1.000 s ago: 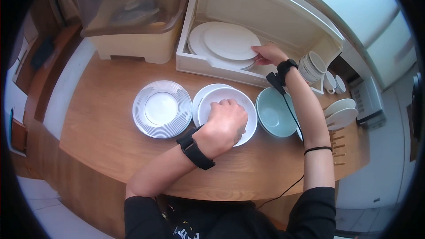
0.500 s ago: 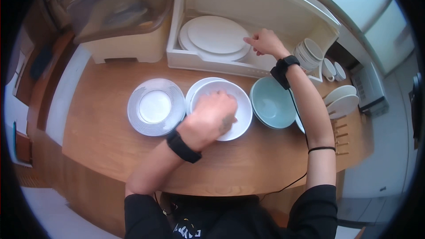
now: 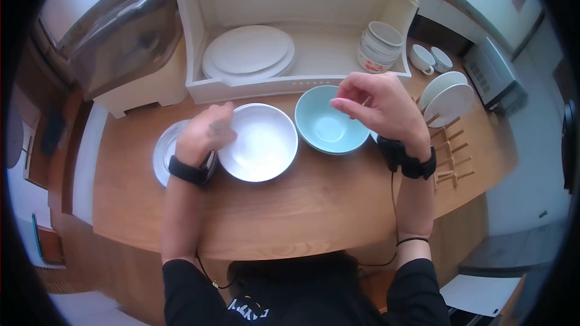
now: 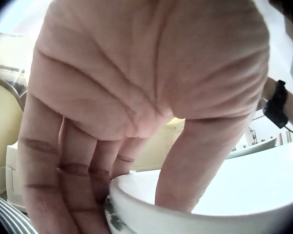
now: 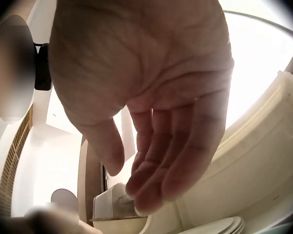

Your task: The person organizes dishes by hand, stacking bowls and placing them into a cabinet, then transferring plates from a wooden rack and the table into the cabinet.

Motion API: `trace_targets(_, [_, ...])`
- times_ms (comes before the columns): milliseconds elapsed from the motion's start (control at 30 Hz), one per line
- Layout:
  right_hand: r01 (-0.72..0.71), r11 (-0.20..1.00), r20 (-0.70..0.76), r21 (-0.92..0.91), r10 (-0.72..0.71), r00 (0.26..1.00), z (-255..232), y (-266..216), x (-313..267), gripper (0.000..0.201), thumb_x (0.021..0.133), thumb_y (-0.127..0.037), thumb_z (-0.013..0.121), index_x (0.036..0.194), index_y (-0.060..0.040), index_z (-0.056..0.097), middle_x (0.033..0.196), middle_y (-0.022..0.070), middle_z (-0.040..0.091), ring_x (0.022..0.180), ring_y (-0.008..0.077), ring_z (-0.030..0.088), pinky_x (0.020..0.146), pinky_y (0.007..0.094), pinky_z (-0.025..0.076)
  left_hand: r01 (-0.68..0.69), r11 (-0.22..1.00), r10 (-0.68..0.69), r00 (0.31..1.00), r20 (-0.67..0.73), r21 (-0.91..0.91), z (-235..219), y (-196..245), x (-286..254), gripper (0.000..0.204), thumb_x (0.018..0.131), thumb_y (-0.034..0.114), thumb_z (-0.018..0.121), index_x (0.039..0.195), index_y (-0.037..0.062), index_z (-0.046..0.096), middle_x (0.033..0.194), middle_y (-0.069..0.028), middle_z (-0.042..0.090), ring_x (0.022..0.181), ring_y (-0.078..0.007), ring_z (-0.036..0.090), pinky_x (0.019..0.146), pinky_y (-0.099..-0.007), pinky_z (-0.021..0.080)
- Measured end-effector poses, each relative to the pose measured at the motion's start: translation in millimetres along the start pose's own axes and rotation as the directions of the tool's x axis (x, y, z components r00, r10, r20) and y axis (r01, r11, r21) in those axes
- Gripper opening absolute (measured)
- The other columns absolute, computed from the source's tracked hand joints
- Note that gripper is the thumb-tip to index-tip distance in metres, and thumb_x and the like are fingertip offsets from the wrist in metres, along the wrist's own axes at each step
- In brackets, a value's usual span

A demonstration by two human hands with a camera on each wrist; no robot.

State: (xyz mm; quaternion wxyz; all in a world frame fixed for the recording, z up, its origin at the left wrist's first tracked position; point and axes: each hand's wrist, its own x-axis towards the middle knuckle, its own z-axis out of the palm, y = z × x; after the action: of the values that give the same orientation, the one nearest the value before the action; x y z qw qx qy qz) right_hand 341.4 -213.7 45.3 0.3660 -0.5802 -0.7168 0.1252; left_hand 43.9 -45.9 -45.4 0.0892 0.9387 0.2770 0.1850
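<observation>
My left hand grips the left rim of a white bowl, and the left wrist view shows the thumb inside the bowl and the fingers outside, next to a dark green mark on its wall. Beneath that hand lies a grey-ringed plate, partly covered. Over the right side of a pale green bowl hovers my right hand, holding nothing, its fingers loosely bent in the right wrist view. White oval plates lie stacked inside the cream cabinet behind.
Stacked small bowls stand at the cabinet's right end. Two white cups sit beyond it. A wooden peg rack with upright white plates occupies the table's right side. A lidded cream bin is at the left.
My right hand has left the oval plates in the cabinet and come back over the green bowl. My left hand has shifted from over the white bowl to its left rim. The head view has turned.
</observation>
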Motion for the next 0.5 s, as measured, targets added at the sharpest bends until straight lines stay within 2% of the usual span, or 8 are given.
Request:
trace_targets(67, [-0.047,0.998,-0.001,-0.039,0.047,0.999,-2,0,-1,0.022,0.086,-0.02,0.074,0.086,0.0004,0.067,0.068,0.0105,0.068,0.061,0.0191,0.066,0.059,0.0285,0.051,0.345,0.916,-0.267,0.905,0.331,-0.205,-16,-1,7,0.038,0.077,0.022,0.069,0.106,-0.0006,0.061,0.098,-0.0205,0.066,0.091,-0.0328,0.065,0.077,-0.0389,0.052])
trace_targets(133, [-0.13,0.985,0.02,-0.114,0.133,0.991,-6,3,2,0.024,0.085,-0.025,0.074,0.089,-0.0008,0.069,0.076,0.0137,0.071,0.069,0.0257,0.069,0.065,0.0326,0.054,0.268,0.941,-0.209,0.94,0.269,-0.206,-19,3,8,0.038,0.076,0.023,0.07,0.103,-0.0017,0.063,0.098,-0.021,0.067,0.086,-0.0302,0.067,0.073,-0.0372,0.052])
trace_targets(167, [-0.131,0.985,0.015,-0.113,0.134,0.991,-8,7,1,0.024,0.085,-0.025,0.074,0.089,-0.0008,0.069,0.076,0.0137,0.071,0.069,0.0257,0.069,0.065,0.0326,0.054,0.367,0.916,-0.291,0.886,0.36,-0.163,-27,10,13,0.038,0.076,0.023,0.07,0.104,-0.0019,0.062,0.098,-0.0206,0.067,0.085,-0.0302,0.066,0.074,-0.0371,0.052])
trace_targets(200, [-0.199,0.934,0.032,-0.297,0.218,0.975,-9,13,-1,0.026,0.085,-0.027,0.073,0.091,-0.0016,0.07,0.08,0.0139,0.071,0.074,0.0273,0.07,0.069,0.035,0.054,0.46,0.881,-0.37,0.816,0.445,-0.11,-33,16,17,0.039,0.076,0.023,0.07,0.104,-0.0021,0.062,0.097,-0.0203,0.067,0.085,-0.0301,0.066,0.074,-0.037,0.053])
trace_targets(233, [-0.254,0.845,0.033,-0.471,0.304,0.952,-10,20,-4,0.029,0.084,-0.029,0.073,0.093,-0.0023,0.07,0.085,0.0141,0.072,0.08,0.0289,0.07,0.073,0.0373,0.055,0.455,0.884,-0.366,0.817,0.446,-0.108,-36,19,20,0.039,0.076,0.023,0.07,0.104,-0.0021,0.062,0.097,-0.0203,0.067,0.085,-0.0301,0.066,0.074,-0.037,0.053])
trace_targets(300, [-0.268,0.831,0.087,-0.488,0.352,0.932,-11,35,-10,0.03,0.084,-0.031,0.073,0.095,-0.0027,0.071,0.086,0.0139,0.072,0.083,0.0293,0.07,0.075,0.0385,0.055,0.505,0.861,-0.398,0.749,0.53,-0.067,-40,23,26,0.038,0.078,0.023,0.069,0.105,-0.0018,0.062,0.095,-0.0188,0.067,0.081,-0.0301,0.065,0.072,-0.0375,0.052])
trace_targets(433, [-0.282,0.874,0.146,-0.396,0.363,0.92,-10,39,-7,0.03,0.084,-0.029,0.073,0.097,-0.0029,0.071,0.087,0.0142,0.072,0.084,0.0306,0.07,0.077,0.039,0.055,0.454,0.888,-0.353,0.778,0.52,-0.075,-43,14,27,0.032,0.083,0.019,0.063,0.108,0.0,0.062,0.097,-0.0162,0.066,0.09,-0.0243,0.066,0.074,-0.0349,0.052])
trace_targets(500, [-0.258,0.893,0.144,-0.369,0.329,0.933,-4,35,-2,0.029,0.084,-0.028,0.073,0.097,-0.0028,0.071,0.087,0.0142,0.072,0.084,0.0306,0.07,0.076,0.0385,0.055,0.267,0.964,-0.237,0.89,0.389,-0.022,-38,1,22,0.032,0.085,0.018,0.061,0.113,0.0006,0.06,0.102,-0.0189,0.066,0.093,-0.0315,0.064,0.08,-0.0388,0.051])
